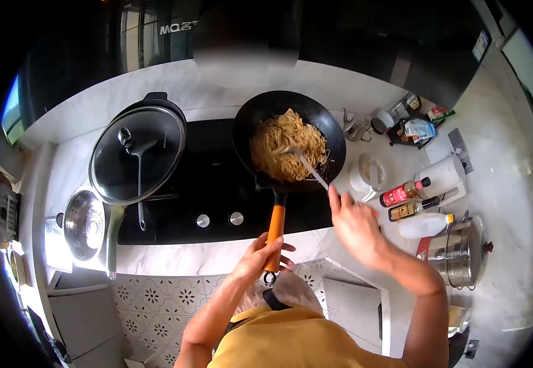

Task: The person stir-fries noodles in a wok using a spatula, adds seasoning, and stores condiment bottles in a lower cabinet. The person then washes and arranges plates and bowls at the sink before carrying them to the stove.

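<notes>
A black wok (334, 132) sits on the right side of the dark stovetop, with noodles (291, 138) heaped inside it. My left hand (261, 254) is closed around the wok's orange handle (275, 227). In my right hand (357, 224) is the grey shaft of a spatula (312, 168), which slants down to the left into the wok. The spatula's head rests among the noodles and is partly covered by them.
Left on the stove stands a large pan with a glass lid (137, 178); a ladle (141, 190) lies across it. A steel strainer (84, 224) is beside it. To the right are a white container (367, 172), a red-labelled bottle (401, 194), a dark sauce bottle (410, 210), a white jug (422, 226) and a steel pot (456, 257).
</notes>
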Tool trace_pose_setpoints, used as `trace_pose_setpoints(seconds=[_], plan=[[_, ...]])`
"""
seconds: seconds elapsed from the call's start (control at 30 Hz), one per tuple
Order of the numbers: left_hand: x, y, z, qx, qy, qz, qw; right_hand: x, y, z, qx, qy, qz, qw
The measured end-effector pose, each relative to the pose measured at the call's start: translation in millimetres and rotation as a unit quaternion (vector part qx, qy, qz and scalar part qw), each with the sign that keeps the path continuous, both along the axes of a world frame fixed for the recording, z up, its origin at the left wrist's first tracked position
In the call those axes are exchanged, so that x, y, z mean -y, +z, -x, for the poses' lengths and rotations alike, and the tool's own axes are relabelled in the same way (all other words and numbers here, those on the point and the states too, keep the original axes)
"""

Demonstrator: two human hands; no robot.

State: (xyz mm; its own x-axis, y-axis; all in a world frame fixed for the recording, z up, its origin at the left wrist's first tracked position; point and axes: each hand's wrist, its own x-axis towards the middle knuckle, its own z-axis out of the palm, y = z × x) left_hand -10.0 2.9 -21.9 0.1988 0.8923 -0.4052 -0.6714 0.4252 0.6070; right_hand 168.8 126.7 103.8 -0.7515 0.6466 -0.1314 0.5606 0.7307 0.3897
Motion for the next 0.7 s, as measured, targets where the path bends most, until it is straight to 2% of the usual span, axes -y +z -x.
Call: trace_pose_setpoints(seconds=[0.03,0.1,0.13,0.23,0.3,0.37,0.4,0.43,0.5,0.53,0.57,0.63,0.67,0.7], plan=[[-5,-1,0,0.005,0.003,-0.002,1.0,11,10,3,0.033,0.021,0.004,0.999],[-10,-6,1,0.023,-0.027,-0.004,0.999,3,-6,16,0.005,0.022,0.012,1.0],[-11,10,-2,0.003,-0.003,0.033,0.999,-18,-19,24,-0.01,0.017,-0.017,1.0],[-8,2,-2,0.006,0.02,0.024,0.999,-55,-21,20,0.007,0.0,-0.068,0.998],[-9,2,-2,-0.002,0.024,0.023,0.999,-35,-6,5,0.005,-0.011,-0.02,1.0],[-9,1,-7,0.001,0.044,0.028,0.999,-9,-3,-7,0.116,0.056,-0.078,0.989],[-10,5,-8,0.016,0.051,0.032,0.998,-5,10,3,0.124,0.066,-0.025,0.99],[-8,6,-6,0.011,0.054,0.037,0.998,-17,2,5,0.119,0.07,-0.021,0.99],[-9,6,-8,0.012,0.057,0.036,0.998,-66,-23,13,-0.018,0.061,-0.071,0.995],[-9,3,-7,0.016,0.057,0.032,0.998,-81,-23,14,-0.044,0.022,-0.049,0.998],[-7,3,-8,0.016,0.06,0.031,0.998,-87,-17,5,-0.045,0.053,-0.034,0.997],[-9,3,-8,0.02,0.066,0.034,0.997,-58,20,-6,0.042,0.083,0.008,0.996],[-9,2,-8,0.029,0.061,0.029,0.997,-44,23,-14,0.12,0.097,-0.004,0.988],[-8,1,-8,0.037,0.057,0.027,0.997,-34,16,-13,0.139,0.083,-0.018,0.987]])
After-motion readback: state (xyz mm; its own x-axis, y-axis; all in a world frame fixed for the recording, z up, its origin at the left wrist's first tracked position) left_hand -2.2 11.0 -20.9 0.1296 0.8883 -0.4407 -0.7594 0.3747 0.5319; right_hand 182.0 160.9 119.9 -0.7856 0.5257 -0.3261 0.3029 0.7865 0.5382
